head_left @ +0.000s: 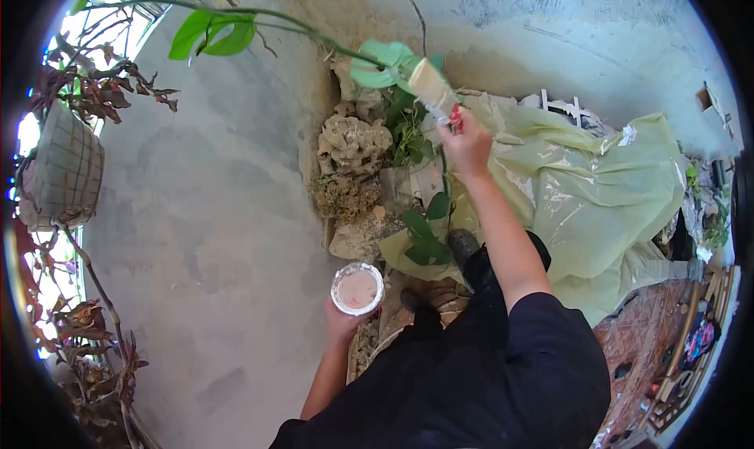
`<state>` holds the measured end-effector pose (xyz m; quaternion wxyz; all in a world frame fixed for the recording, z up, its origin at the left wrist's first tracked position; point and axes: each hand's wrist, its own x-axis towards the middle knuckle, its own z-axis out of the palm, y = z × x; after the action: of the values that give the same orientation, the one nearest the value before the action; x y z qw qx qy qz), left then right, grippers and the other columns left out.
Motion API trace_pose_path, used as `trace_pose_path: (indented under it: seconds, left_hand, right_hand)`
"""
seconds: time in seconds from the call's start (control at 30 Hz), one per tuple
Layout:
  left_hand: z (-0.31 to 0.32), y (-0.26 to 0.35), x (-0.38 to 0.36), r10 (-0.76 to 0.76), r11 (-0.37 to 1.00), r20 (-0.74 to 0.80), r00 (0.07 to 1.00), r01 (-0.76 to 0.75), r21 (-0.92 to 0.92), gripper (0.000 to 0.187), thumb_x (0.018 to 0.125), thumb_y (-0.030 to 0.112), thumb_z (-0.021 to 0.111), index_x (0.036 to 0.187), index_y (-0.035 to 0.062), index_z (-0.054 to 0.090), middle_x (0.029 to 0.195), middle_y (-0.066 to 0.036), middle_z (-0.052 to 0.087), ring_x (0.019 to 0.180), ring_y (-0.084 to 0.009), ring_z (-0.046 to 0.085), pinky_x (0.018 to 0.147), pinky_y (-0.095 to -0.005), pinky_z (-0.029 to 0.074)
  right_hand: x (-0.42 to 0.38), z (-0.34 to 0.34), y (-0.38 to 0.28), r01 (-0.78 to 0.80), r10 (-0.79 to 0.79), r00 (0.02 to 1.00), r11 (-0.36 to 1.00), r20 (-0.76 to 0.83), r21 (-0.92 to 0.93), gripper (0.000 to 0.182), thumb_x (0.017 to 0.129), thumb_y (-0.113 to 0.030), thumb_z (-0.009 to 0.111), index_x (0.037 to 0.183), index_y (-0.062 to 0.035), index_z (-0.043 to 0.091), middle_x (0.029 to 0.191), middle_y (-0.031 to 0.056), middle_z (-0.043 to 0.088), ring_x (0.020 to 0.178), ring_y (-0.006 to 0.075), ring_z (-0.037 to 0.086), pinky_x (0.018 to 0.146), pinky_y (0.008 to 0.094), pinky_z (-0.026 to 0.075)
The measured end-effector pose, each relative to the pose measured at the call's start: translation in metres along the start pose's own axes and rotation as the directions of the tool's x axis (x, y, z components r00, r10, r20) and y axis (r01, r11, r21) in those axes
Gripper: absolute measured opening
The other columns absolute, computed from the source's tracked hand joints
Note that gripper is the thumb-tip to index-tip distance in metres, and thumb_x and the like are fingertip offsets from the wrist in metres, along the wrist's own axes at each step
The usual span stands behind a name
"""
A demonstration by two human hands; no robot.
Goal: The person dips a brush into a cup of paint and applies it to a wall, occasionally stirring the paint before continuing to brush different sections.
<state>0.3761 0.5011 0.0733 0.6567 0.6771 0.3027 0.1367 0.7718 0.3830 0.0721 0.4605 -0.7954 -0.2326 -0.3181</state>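
My right hand (470, 144) is closed round the red handle of a wide paintbrush (433, 86), its pale bristles pointing up and to the left. The bristles overlap a large green leaf (383, 63) on a vine in this view. Lower down, my left hand (344, 320) grips a round tub of paint (357, 289) from below and the side. Pale pinkish paint shows inside the tub, and its rim is smeared white.
Rough rocks (353, 145) stand in the wall corner. A pale green plastic sheet (581, 190) with white splashes drapes over things at the right. A hanging basket (71, 166) and dried leaves are at the left. The vine (290, 21) crosses the top.
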Motion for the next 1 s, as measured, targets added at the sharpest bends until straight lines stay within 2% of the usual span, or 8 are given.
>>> trace_pose_path:
  seconds: [0.1, 0.37, 0.5, 0.57, 0.67, 0.8, 0.93, 1.0]
  left_hand:
    - [0.009, 0.009, 0.006, -0.035, 0.999, 0.000, 0.999, 0.035, -0.030, 0.074, 0.061, 0.012, 0.096, 0.126, -0.0022, 0.062, 0.116, -0.010, 0.071, 0.107, -0.0199, 0.068, 0.097, -0.0379, 0.053]
    - [0.022, 0.008, 0.031, 0.055, 0.998, 0.018, 0.998, -0.055, 0.043, 0.070, 0.061, 0.017, 0.099, 0.120, -0.0018, 0.066, 0.112, -0.008, 0.073, 0.101, -0.0161, 0.069, 0.095, -0.0347, 0.054]
    - [0.024, -0.009, 0.034, 0.038, 0.999, 0.032, 0.999, -0.039, 0.023, 0.072, 0.061, 0.017, 0.099, 0.122, -0.0013, 0.065, 0.115, -0.008, 0.072, 0.104, -0.0162, 0.068, 0.096, -0.0346, 0.053]
    - [0.024, -0.013, 0.034, 0.029, 0.998, 0.045, 0.999, -0.031, 0.051, 0.074, 0.061, 0.017, 0.099, 0.124, -0.0010, 0.064, 0.117, -0.008, 0.072, 0.105, -0.0165, 0.067, 0.097, -0.0347, 0.053]
    - [0.026, -0.016, 0.032, -0.048, 0.998, 0.056, 0.997, 0.050, -0.044, 0.079, 0.060, 0.016, 0.100, 0.127, -0.0005, 0.062, 0.119, -0.009, 0.071, 0.107, -0.0175, 0.067, 0.099, -0.0353, 0.052]
    - [0.026, -0.014, 0.032, -0.024, 0.998, 0.087, 0.996, 0.029, -0.062, 0.081, 0.059, 0.015, 0.100, 0.129, 0.0001, 0.061, 0.121, -0.009, 0.070, 0.110, -0.0177, 0.066, 0.101, -0.0356, 0.051]
    - [0.021, -0.012, 0.034, -0.022, 0.999, 0.085, 0.996, 0.025, -0.035, 0.082, 0.059, 0.015, 0.100, 0.129, 0.0013, 0.061, 0.124, -0.007, 0.068, 0.113, -0.0170, 0.065, 0.103, -0.0354, 0.050]
    - [0.021, -0.012, 0.033, -0.026, 0.999, 0.074, 0.997, 0.029, -0.035, 0.082, 0.059, 0.015, 0.100, 0.130, 0.0021, 0.060, 0.124, -0.007, 0.068, 0.113, -0.0169, 0.065, 0.103, -0.0355, 0.050]
  right_hand:
    - [0.009, -0.015, 0.006, -0.108, 0.108, 0.994, 0.994, -0.004, -0.012, 0.024, 0.077, -0.024, 0.082, 0.092, -0.0095, 0.071, 0.065, 0.0078, 0.066, 0.057, 0.0275, 0.067, 0.056, 0.0390, 0.052]
    - [0.037, -0.048, 0.026, -0.174, 0.174, 0.975, 0.985, -0.139, 0.015, 0.021, 0.078, -0.015, 0.081, 0.093, -0.0073, 0.069, 0.063, 0.0067, 0.061, 0.054, 0.0237, 0.062, 0.054, 0.0346, 0.048]
    - [0.035, -0.053, 0.028, 0.067, -0.072, 0.979, 0.997, -0.193, -0.034, 0.028, 0.079, -0.008, 0.075, 0.106, -0.0064, 0.067, 0.073, 0.0081, 0.067, 0.059, 0.0282, 0.065, 0.058, 0.0366, 0.052]
    - [0.031, -0.049, 0.035, 0.054, -0.062, 0.982, 0.997, -0.181, -0.049, 0.031, 0.078, -0.005, 0.072, 0.108, -0.0067, 0.066, 0.075, 0.0084, 0.068, 0.061, 0.0285, 0.066, 0.059, 0.0367, 0.052]
    - [0.032, -0.041, 0.033, 0.039, -0.056, 0.978, 0.996, -0.203, -0.084, 0.036, 0.076, -0.001, 0.069, 0.111, -0.0063, 0.064, 0.075, 0.0083, 0.068, 0.062, 0.0276, 0.066, 0.060, 0.0363, 0.053]
    - [0.028, -0.036, 0.037, 0.047, -0.071, 0.963, 0.994, -0.260, -0.095, 0.043, 0.072, 0.001, 0.069, 0.114, -0.0051, 0.060, 0.075, 0.0080, 0.068, 0.063, 0.0254, 0.067, 0.060, 0.0356, 0.053]
    - [0.022, -0.045, 0.027, -0.014, 0.002, 0.953, 0.999, -0.304, -0.036, 0.024, 0.082, -0.003, 0.073, 0.102, -0.0032, 0.059, 0.072, 0.0069, 0.060, 0.056, 0.0196, 0.057, 0.057, 0.0313, 0.047]
    - [0.019, -0.049, 0.017, -0.015, -0.007, 0.949, 0.998, -0.314, -0.068, 0.022, 0.083, -0.003, 0.073, 0.096, -0.0027, 0.056, 0.070, 0.0069, 0.059, 0.058, 0.0196, 0.058, 0.056, 0.0312, 0.046]
